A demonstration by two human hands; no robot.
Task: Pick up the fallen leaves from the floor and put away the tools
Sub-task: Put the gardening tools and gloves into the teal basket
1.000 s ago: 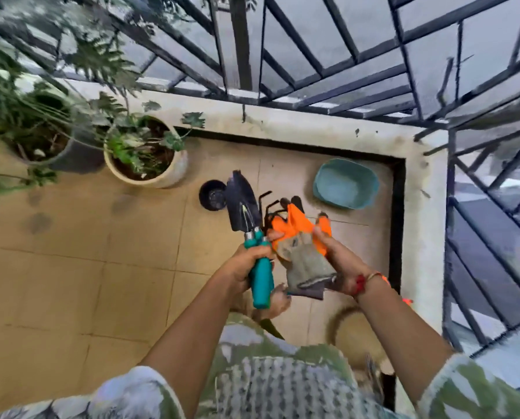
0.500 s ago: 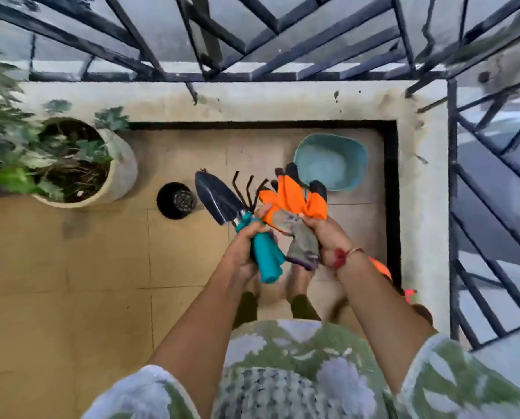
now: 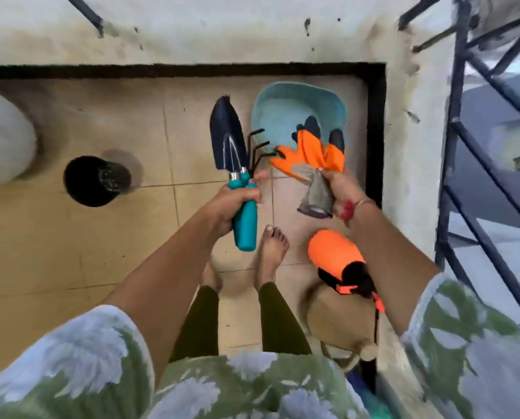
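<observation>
Far left, a white pot (image 3: 2, 140) sits at the frame edge, blurred. Just right of it a small black pot (image 3: 92, 181) sits on the tiled floor (image 3: 71, 252). Next comes your left hand (image 3: 231, 204), wrapped tight round two teal handles (image 3: 246, 225) at once. One is the trowel (image 3: 227, 137), dark blade pointing up-frame toward the wall. The other is the hand rake (image 3: 258, 145), its black tines curling out to the right of the blade (both tools are off the floor, side by side in one fist). Behind the tines and further right, a teal basin (image 3: 298, 110) rests on the floor in the corner by the black skirting. In front of it your right hand (image 3: 343, 189) pinches a pair of gloves (image 3: 310, 155) w/ orange palms, black fingertips and grey cuffs. The glove fingers fan up over the basin and the cuffs hang down by your wrist. Your hands are near each other, not touching. Below the right forearm shows an orange spray bottle (image 3: 332, 252) w/ a black top, just right of your bare foot (image 3: 271, 246); can't tell what it rests on. Far right, a dark metal railing (image 3: 453, 146) rises beside the pale ledge (image 3: 403, 146).
</observation>
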